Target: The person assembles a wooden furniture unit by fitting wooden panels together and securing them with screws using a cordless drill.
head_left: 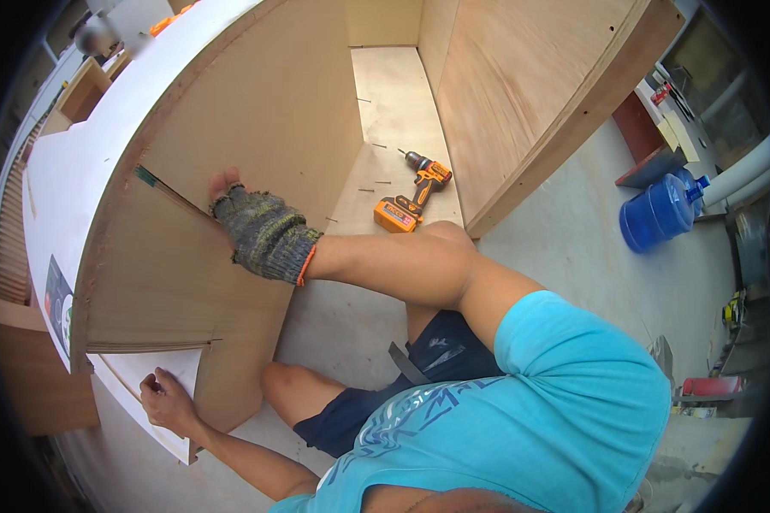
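Note:
My right hand (261, 227), in a dark knitted glove with bare fingertips, rests against the upright face of a curved wooden panel (257, 111). Its fingers reach out along the wood. Close to them, a thin dark strip with a teal end (145, 177) runs to the panel's rim; whether it lies in a slot I cannot tell. Lower left, my bare left hand (167, 400) is closed in a pinch over a white-faced board (184, 366) at a cutout in the panel. What the pinch holds, if anything, is too small to make out.
An orange and black cordless drill (419, 192) lies inside the wooden frame, near several screws (366, 190). A tall wooden side panel (522, 94) stands to its right. Farther right is a blue water jug (659, 212). My bent knee (295, 389) is close to the curved panel.

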A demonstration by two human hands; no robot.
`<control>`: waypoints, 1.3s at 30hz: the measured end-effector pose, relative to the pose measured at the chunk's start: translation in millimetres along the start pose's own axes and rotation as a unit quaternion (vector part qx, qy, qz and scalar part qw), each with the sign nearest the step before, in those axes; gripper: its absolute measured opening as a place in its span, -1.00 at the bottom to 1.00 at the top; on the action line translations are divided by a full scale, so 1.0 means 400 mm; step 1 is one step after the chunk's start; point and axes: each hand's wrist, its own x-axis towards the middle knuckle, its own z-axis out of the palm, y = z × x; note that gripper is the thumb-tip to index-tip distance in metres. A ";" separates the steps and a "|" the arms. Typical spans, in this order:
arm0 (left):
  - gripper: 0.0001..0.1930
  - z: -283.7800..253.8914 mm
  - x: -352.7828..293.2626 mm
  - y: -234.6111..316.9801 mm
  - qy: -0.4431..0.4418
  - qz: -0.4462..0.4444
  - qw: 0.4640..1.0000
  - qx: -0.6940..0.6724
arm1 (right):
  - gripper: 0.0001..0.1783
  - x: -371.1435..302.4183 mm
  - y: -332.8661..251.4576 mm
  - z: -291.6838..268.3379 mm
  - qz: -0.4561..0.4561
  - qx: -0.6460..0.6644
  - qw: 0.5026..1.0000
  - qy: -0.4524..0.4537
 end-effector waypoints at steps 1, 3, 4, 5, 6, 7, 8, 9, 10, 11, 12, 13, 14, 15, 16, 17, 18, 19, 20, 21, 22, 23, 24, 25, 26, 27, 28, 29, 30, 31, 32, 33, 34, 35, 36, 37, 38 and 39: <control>-0.65 -0.002 0.001 0.003 0.000 0.002 1.000 -0.003 | 0.11 -0.001 0.003 0.003 -0.004 -0.002 1.000 0.010; -0.65 0.000 0.001 0.006 -0.002 0.005 1.000 -0.005 | 0.10 -0.007 0.010 0.014 -0.011 -0.027 0.999 0.031; -0.65 0.001 0.002 0.004 -0.002 0.004 1.000 -0.005 | 0.08 -0.007 0.010 0.015 -0.021 -0.051 0.997 0.052; -0.65 0.001 0.002 0.002 -0.003 0.002 1.000 -0.006 | 0.08 -0.006 0.010 0.015 -0.021 -0.050 0.997 0.051; -0.65 0.001 0.001 0.002 -0.003 0.001 1.000 -0.005 | 0.05 -0.006 0.011 0.013 -0.017 -0.050 0.998 0.039; -0.65 0.000 0.001 0.002 -0.005 -0.001 1.000 -0.015 | 0.02 -0.006 0.010 0.012 -0.013 -0.050 0.998 0.026; -0.64 0.000 0.000 0.002 -0.008 -0.004 1.000 -0.025 | 0.02 -0.005 0.010 0.014 -0.014 -0.049 0.998 0.024; -0.64 0.000 0.000 0.001 -0.008 -0.006 1.000 -0.024 | 0.01 -0.003 0.011 0.015 -0.012 -0.030 0.999 0.023; -0.64 0.001 0.000 0.002 -0.008 -0.005 1.000 -0.018 | -0.01 -0.002 0.012 0.016 -0.011 -0.011 1.000 0.022; -0.63 0.002 0.000 0.002 -0.008 -0.005 1.000 -0.012 | -0.01 -0.001 0.014 0.020 -0.013 -0.012 1.000 0.020; -0.63 0.003 0.000 0.003 -0.009 -0.007 1.000 -0.012 | -0.01 -0.001 0.018 0.026 -0.015 -0.005 0.999 0.031; -0.63 0.003 0.000 0.002 -0.005 -0.004 1.000 -0.009 | -0.02 0.001 0.018 0.028 -0.019 0.002 0.999 0.040; -0.63 0.003 -0.001 0.002 -0.002 0.000 1.000 -0.007 | -0.02 0.002 0.017 0.031 -0.023 0.002 0.999 0.038; -0.63 0.004 0.001 0.001 -0.002 -0.005 1.000 -0.007 | 0.01 0.001 0.017 0.032 -0.021 -0.005 0.999 0.035; -0.63 0.007 0.001 -0.001 0.000 -0.001 1.000 0.000 | 0.03 0.002 0.013 0.023 -0.021 -0.012 0.999 0.031; -0.64 0.008 0.000 -0.005 0.001 0.003 1.000 0.006 | 0.03 0.001 0.008 0.014 -0.027 -0.015 0.999 0.027; -0.64 0.006 0.000 -0.009 0.000 -0.004 1.000 0.004 | 0.05 -0.001 0.001 0.004 -0.017 0.003 1.000 0.006; -0.64 0.004 0.003 -0.004 0.002 -0.002 1.000 -0.001 | 0.06 0.001 -0.002 -0.012 -0.007 0.016 1.000 -0.013; -0.65 0.003 0.005 -0.001 0.003 0.000 1.000 -0.006 | 0.06 0.001 -0.001 -0.012 -0.012 0.010 1.000 -0.015; -0.66 0.002 0.005 0.000 -0.006 -0.010 1.000 -0.017 | 0.05 0.000 0.000 -0.005 -0.009 0.008 1.000 -0.007; -0.66 0.000 0.004 0.000 -0.005 -0.016 1.000 -0.022 | 0.05 0.000 -0.002 -0.002 -0.005 0.008 1.000 0.001; -0.66 -0.001 0.003 0.000 -0.012 -0.020 1.000 -0.015 | 0.05 0.000 -0.002 -0.001 -0.012 0.003 1.000 -0.001; -0.66 -0.002 0.002 0.001 -0.020 -0.024 0.999 -0.009 | 0.04 0.000 0.000 -0.002 -0.011 0.003 1.000 -0.003; -0.66 -0.004 0.002 0.003 -0.018 -0.028 0.999 -0.013 | 0.03 0.000 -0.001 -0.005 -0.010 0.004 1.000 -0.005; -0.66 -0.006 0.002 0.006 -0.022 -0.030 0.999 -0.014 | 0.03 0.001 0.001 -0.004 -0.015 -0.001 1.000 -0.004; -0.66 -0.006 0.002 0.009 -0.026 -0.032 0.999 -0.015 | 0.09 0.001 0.005 0.000 -0.016 0.007 1.000 -0.002; -0.66 -0.006 0.001 0.008 -0.023 -0.037 0.999 -0.017 | 0.15 0.003 0.007 0.003 -0.020 0.015 1.000 0.000; -0.67 -0.006 0.001 0.004 -0.018 -0.033 0.999 -0.013 | 0.15 0.002 0.006 0.005 -0.025 0.013 1.000 0.002; -0.67 -0.008 0.001 0.002 -0.013 -0.028 0.999 -0.009 | 0.13 0.000 0.006 0.007 -0.021 0.019 1.000 0.004; -0.67 -0.010 0.001 0.006 -0.009 -0.032 0.999 -0.011 | 0.12 0.000 0.002 0.004 -0.015 0.026 1.000 0.006; -0.67 -0.015 -0.001 0.011 -0.014 -0.035 0.999 -0.006 | 0.12 0.001 0.001 0.000 -0.020 0.024 0.999 0.008; -0.67 -0.018 0.000 0.014 -0.019 -0.037 0.999 -0.001 | 0.11 0.002 0.000 -0.007 -0.014 0.024 1.000 -0.010; -0.67 -0.017 0.001 0.012 -0.016 -0.038 0.999 -0.002 | 0.10 0.001 -0.001 -0.012 -0.005 0.024 0.999 -0.029; -0.67 -0.013 0.000 0.009 -0.019 -0.039 0.999 -0.001 | 0.10 0.001 -0.001 -0.011 -0.008 0.024 0.999 -0.026; -0.67 -0.009 0.001 0.008 -0.023 -0.040 0.999 0.000 | 0.05 0.001 0.002 -0.007 -0.017 0.015 1.000 -0.006; -0.67 -0.008 0.000 0.005 -0.022 -0.039 0.999 0.002 | 0.01 -0.002 -0.002 -0.009 -0.023 0.008 1.000 0.012; -0.67 -0.007 0.000 0.001 -0.025 -0.041 0.999 -0.001 | 0.01 -0.002 -0.004 -0.012 -0.022 0.010 1.000 0.012; -0.66 -0.007 0.000 -0.002 -0.027 -0.043 0.999 -0.004 | 0.02 0.002 -0.004 -0.016 -0.015 0.012 1.000 -0.014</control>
